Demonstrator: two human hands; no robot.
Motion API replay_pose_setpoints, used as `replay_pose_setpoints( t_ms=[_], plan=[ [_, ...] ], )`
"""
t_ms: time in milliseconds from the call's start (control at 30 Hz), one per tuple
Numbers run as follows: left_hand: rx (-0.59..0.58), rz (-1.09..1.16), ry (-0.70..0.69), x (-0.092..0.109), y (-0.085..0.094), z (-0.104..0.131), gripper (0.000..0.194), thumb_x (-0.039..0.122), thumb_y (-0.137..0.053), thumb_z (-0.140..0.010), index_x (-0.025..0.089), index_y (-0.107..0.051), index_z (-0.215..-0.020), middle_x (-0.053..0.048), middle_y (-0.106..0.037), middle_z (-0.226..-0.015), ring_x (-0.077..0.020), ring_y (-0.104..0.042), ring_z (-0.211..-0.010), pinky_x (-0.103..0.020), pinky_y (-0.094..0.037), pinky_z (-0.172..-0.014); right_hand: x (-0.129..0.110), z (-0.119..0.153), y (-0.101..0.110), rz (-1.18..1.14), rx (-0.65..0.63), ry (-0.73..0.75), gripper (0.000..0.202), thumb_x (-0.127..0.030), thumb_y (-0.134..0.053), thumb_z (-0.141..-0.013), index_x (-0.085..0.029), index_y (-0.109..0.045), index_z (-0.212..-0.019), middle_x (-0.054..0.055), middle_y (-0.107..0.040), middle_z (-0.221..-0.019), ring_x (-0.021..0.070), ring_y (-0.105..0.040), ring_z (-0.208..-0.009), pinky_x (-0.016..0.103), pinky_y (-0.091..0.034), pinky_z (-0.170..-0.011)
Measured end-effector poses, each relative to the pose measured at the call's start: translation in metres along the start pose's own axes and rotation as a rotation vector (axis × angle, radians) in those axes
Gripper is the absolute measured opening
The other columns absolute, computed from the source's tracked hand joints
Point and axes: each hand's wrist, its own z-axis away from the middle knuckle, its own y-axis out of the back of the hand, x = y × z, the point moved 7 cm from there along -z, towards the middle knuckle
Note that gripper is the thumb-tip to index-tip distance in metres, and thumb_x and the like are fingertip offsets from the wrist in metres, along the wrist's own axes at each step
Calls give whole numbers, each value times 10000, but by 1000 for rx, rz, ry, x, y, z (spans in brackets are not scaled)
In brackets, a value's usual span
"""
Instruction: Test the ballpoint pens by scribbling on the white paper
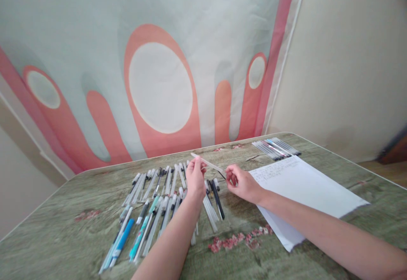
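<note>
My left hand (197,176) pinches a translucent white pen barrel (208,162), held slanted above the table. Its far end points up and left, and the other end reaches toward my right hand (243,182). The fingers of that hand are closed at this lower end, around a thin black piece (221,175) that looks like a refill or tip. Whether it is joined to the barrel is too small to tell. Below and left of my hands lie rows of clear-barrelled pens (173,180), partly hidden by my left forearm. A black pen (218,199) lies just under the hands.
A sheet of paper with handwriting (305,191) lies to the right, under my right forearm. Behind it is a row of thin pens or refills (275,148). A blue pen (123,237) and a teal pen (138,237) lie front left. A printed cloth (210,102) hangs behind the wood-patterned table (47,237).
</note>
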Motion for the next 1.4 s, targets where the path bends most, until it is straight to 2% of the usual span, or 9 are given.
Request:
replay_pose_setpoints(
  t_ms=[67,133,300,1000,1233,1400],
  plan=[
    [147,83,-49,5,15,-8,244,388,-574,-719,159,-500,-758,33,-517,-639,-49,-462,-533,-165,-343,-516,0,0,-2,25,-14,24,356,-123,-512,-672,-198,-425,-1008,-35,-563,-722,83,-488,-520,213,-401,-553],
    [239,110,-49,3,25,-12,195,352,-516,-766,162,-471,-754,7,-561,-701,-47,-472,-529,-166,-350,-509,-1,0,-2,62,-16,57,352,-114,-498,-680,-197,-460,-1021,-22,-555,-741,89,-496,-551,222,-413,-586],
    [314,121,-2,-9,33,-13,126,278,-447,-805,165,-443,-749,-28,-605,-765,-41,-486,-508,-162,-363,-500,-3,-1,3,121,28,99,299,-95,-469,-700,-189,-550,-972,10,-529,-773,99,-494,-589,223,-418,-596],
    [277,69,9,-13,28,-9,115,278,-466,-786,165,-447,-774,-33,-620,-775,-35,-500,-514,-154,-386,-514,0,-1,2,128,34,113,283,-96,-479,-717,-184,-563,-972,17,-527,-792,99,-498,-592,224,-429,-590],
    [279,15,26,-13,28,-7,108,277,-455,-794,169,-457,-807,-23,-622,-768,-36,-488,-501,-151,-364,-488,-4,-4,17,63,116,163,252,-142,-443,-803,-199,-575,-1010,41,-541,-858,105,-511,-625,244,-446,-622],
    [239,111,87,-17,22,-6,87,242,-486,-791,156,-473,-785,-32,-620,-758,-33,-489,-496,-148,-377,-492,-7,-4,27,-27,225,164,179,-213,-465,-831,-194,-547,-988,48,-562,-855,136,-543,-717,267,-463,-671]
  ],
)
